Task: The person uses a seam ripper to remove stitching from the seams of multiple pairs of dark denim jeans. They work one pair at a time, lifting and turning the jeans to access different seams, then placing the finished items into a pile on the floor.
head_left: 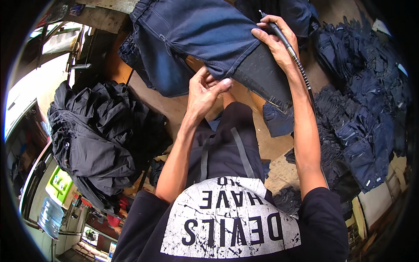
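Dark blue denim shorts [198,32] are pulled over a black tapered board [266,72], whose bare end sticks out past the leg hem. My left hand [205,89] is closed on the lower edge of that leg, thumb pointing right and fingertips partly hidden under the cloth. In my right hand [277,39] lies a slim pen-shaped handpiece [279,34] with a thin tip pointing up and away. Its spring-sleeved cord [301,70] runs back along my right forearm. The thumb of that hand is beside the upper corner of the hem.
A large heap of black garments [96,135] stands at the left. Piles of dark blue denim [362,100] fill the right side. A folded denim piece [279,120] lies below the board's end. At the lower left are a clear water bottle [50,214] and a green container [61,183].
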A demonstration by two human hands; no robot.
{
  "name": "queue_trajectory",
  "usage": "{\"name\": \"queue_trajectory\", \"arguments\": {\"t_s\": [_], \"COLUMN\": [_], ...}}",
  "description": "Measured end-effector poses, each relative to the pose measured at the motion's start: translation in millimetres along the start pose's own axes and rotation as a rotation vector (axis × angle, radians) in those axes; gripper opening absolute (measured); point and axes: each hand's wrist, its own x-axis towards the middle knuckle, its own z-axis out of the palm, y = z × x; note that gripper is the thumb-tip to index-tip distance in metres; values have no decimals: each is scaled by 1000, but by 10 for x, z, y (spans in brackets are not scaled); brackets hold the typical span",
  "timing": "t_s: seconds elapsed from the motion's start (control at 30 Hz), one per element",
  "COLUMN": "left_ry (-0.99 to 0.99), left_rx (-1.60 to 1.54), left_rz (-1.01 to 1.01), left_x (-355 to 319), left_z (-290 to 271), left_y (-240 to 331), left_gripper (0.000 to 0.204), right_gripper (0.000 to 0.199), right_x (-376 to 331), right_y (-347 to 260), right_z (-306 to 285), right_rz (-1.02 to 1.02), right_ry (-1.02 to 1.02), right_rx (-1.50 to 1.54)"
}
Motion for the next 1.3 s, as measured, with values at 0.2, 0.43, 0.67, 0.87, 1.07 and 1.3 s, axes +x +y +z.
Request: {"name": "queue_trajectory", "arguments": {"t_s": [0.2, 0.43, 0.67, 0.87, 1.07, 1.3], "left_ry": [-21, -116, -48, -32, 11, 198], "left_rx": [-5, -80, -289, -268, -162, 398], "left_rz": [84, 97, 103, 79, 111, 245], "left_x": [49, 110, 119, 158, 208, 272], "left_z": [61, -257, -219, -209, -262, -208], "left_y": [-165, -346, -527, -582, -593, -648], "left_gripper": [41, 18, 25, 42, 31, 17], "right_gripper": [45, 55, 50, 34, 26, 23], "right_x": [-12, -104, -176, -281, -1004, -1011], "right_y": [-12, -39, -41, -190, -395, -99], "right_z": [5, 53, 71, 66, 7, 9], "right_rz": [32, -40, -38, -294, -259, -514], "right_ry": [16, 98, 142, 303, 41, -44], "right_rx": [3, -105, -67, 22, 126, 2]}}
